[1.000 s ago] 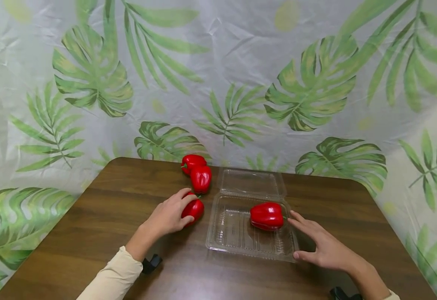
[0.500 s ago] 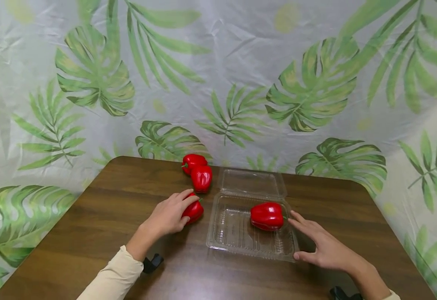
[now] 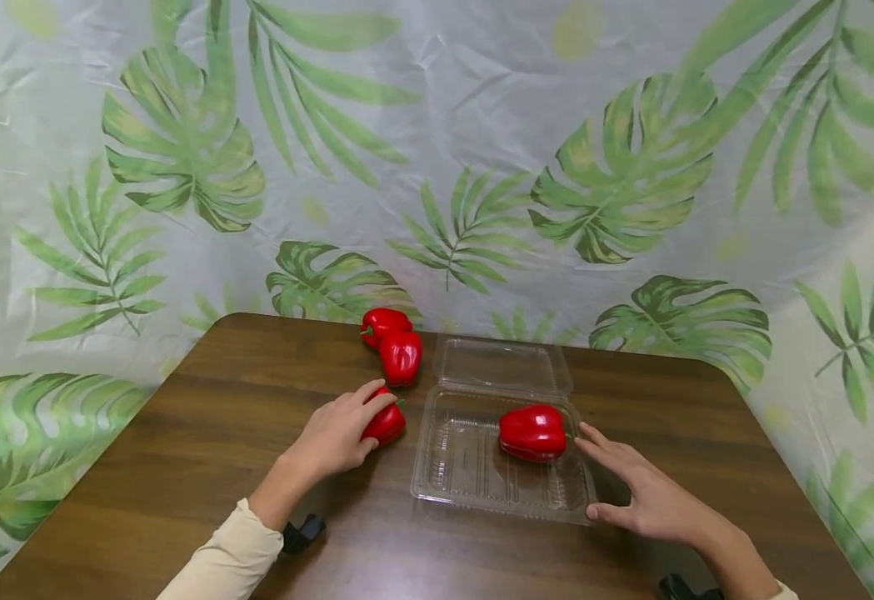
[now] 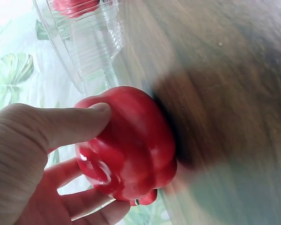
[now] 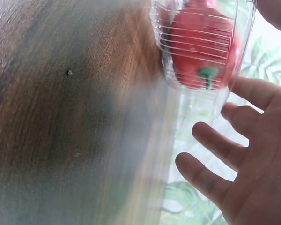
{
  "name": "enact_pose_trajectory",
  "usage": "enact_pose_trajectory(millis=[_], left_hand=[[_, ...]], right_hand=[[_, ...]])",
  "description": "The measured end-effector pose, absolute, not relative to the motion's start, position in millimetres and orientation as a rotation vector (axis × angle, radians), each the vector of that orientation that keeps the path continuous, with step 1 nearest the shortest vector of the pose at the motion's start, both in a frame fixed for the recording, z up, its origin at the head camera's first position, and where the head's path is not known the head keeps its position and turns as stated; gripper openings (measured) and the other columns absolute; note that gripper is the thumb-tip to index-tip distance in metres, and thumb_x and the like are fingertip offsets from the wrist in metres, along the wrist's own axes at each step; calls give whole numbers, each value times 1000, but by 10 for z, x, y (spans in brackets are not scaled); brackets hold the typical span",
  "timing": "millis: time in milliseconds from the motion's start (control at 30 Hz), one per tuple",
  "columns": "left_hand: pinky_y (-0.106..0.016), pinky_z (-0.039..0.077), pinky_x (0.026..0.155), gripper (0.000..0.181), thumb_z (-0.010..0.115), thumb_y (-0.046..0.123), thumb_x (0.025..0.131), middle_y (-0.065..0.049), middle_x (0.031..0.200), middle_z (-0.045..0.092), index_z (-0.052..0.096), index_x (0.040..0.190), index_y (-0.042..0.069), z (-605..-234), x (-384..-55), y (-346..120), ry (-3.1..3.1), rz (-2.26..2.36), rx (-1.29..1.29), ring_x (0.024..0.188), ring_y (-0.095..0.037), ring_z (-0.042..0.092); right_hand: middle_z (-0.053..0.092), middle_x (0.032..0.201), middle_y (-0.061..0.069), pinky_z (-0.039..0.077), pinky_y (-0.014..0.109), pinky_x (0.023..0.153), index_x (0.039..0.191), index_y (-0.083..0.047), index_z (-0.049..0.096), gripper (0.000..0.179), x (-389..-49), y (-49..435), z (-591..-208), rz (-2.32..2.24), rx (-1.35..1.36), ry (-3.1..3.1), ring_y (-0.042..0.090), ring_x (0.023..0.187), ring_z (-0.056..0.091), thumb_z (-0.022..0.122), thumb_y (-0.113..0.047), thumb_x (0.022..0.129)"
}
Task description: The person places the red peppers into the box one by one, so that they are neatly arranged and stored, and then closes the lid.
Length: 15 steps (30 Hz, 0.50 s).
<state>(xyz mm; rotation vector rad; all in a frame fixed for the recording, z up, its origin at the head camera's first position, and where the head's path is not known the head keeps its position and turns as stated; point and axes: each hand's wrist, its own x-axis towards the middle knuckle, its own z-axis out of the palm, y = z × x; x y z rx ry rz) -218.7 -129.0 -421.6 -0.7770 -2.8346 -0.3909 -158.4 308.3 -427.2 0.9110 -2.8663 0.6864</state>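
My left hand (image 3: 341, 431) grips a glossy red bell pepper (image 3: 386, 422) left of a clear plastic clamshell box (image 3: 461, 492). In the left wrist view the thumb lies across the near side of that bell pepper (image 4: 136, 136), with the other fingers around its far side. A second red bell pepper (image 3: 532, 433) lies on its side in the right half of the box, its green stem pointing right. My right hand (image 3: 650, 487) is at the box's right edge, thumb and fingers spread. In the right wrist view the fingertips are right at the box's rim (image 5: 239, 61).
Two more red bell peppers (image 3: 387, 327) lie close together near the back edge of the brown wooden table (image 3: 272, 367). The box's lid (image 3: 500, 367) lies folded back behind it. A leaf-patterned cloth (image 3: 466, 125) hangs behind the table.
The view has shifted very slightly. Both hands, the bell peppers and the box keep nearly the same places, with the left hand around the same bell pepper.
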Motion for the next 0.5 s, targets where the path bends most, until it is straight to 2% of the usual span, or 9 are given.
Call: enact_pose_trajectory(millis=[500], left_hand=[[-53, 57, 87, 61, 80, 16, 80, -10, 148, 51, 57, 137, 18, -4183, -2189, -1374, -2839, -426, -773, 115, -34, 63]], right_hand=[[35, 158, 21, 45, 69, 93, 149, -12, 44, 77, -1573, 3073, -4275, 739, 876, -2895, 43, 132, 46, 75, -41, 85]])
